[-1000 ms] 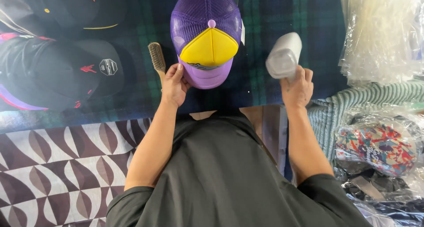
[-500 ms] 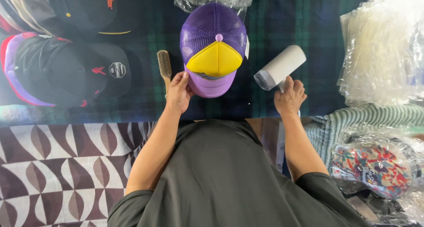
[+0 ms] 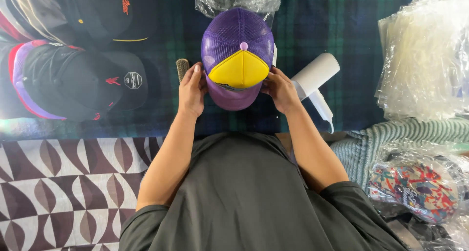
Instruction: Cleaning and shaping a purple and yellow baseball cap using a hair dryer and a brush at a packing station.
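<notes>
Between both hands sits a purple mesh trucker cap [image 3: 238, 55] with a yellow front panel; left hand [image 3: 191, 88] and right hand [image 3: 279, 89] clasp its sides. Probably light, soft and crushable, best gripped near the brim.

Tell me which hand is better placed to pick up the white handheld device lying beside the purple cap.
Right, most likely. The white handheld device lies just beyond the right hand, which holds that side of the purple cap. The left hand grips the far side, next to the small brush.
</notes>
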